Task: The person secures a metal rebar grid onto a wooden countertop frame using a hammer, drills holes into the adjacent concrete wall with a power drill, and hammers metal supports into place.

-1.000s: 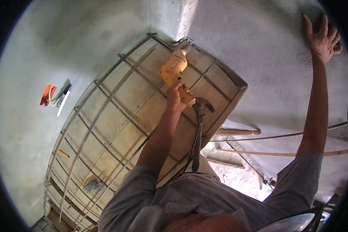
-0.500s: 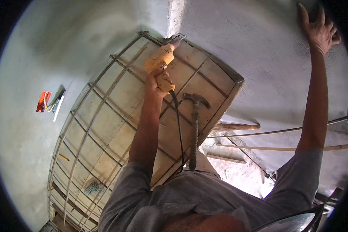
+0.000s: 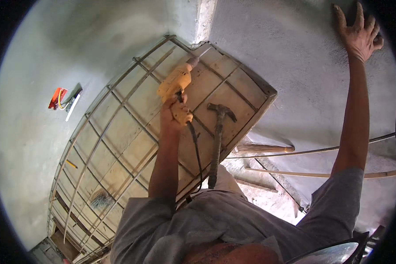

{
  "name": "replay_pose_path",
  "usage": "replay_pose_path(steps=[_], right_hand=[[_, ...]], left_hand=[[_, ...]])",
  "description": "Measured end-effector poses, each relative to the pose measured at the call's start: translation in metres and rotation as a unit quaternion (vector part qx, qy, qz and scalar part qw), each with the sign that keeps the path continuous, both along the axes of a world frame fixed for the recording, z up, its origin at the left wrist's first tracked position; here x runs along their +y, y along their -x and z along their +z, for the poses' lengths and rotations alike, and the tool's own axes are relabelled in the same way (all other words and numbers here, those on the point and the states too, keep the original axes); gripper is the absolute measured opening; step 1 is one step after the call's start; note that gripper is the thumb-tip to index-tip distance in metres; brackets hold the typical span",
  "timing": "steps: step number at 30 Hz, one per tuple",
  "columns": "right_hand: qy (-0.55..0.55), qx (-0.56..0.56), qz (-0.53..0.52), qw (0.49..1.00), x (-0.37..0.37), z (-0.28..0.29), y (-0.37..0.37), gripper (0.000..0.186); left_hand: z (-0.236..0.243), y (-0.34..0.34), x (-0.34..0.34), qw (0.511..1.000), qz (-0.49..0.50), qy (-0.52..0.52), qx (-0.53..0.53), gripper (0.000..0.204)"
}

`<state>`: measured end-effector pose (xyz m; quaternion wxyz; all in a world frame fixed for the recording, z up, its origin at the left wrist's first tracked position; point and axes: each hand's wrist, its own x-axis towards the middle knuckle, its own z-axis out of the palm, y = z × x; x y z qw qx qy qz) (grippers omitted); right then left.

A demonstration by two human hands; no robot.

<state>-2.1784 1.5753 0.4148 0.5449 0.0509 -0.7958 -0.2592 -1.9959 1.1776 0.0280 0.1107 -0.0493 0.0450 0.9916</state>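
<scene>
My left hand (image 3: 168,115) is wrapped round the rear handle of a yellow power drill (image 3: 176,82), whose black cord (image 3: 197,152) runs down toward my body. The drill's bit (image 3: 204,52) points up and right, near the far corner of a wooden panel (image 3: 240,121) under a grid of steel bars (image 3: 127,108). Against the grey wall on the right, my right hand (image 3: 360,40) is raised with fingers spread, holding nothing. A claw hammer (image 3: 218,132) lies on the panel, right of the drill, its handle toward me.
An orange electrical box (image 3: 57,97) with loose wires and a hanging white plate (image 3: 73,105) is on the left wall. A pencil (image 3: 71,164) and a tuft of wire (image 3: 102,200) lie among the bars. Right of the panel are a broom (image 3: 268,148) and a wooden strip (image 3: 312,174).
The drill has moved back toward me and slightly left, its bit now farther from the wall corner. My right hand stays spread at the wall. The whole view has shifted a little.
</scene>
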Motion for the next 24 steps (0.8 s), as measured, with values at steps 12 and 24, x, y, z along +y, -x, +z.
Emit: replay_pose_path(steps=[12,24], right_hand=[[0.388,-0.296,0.296,0.821,-0.102,-0.106,-0.112,0.032],[0.164,-0.711,0.005,0.684,-0.197,-0.436,-0.269,0.051]], left_hand=[[0.019,-0.162,-0.033,0.982,0.039,0.149,-0.106,0.036],[0.028,-0.319,-0.083,0.978,0.017,0.175,-0.113,0.035]])
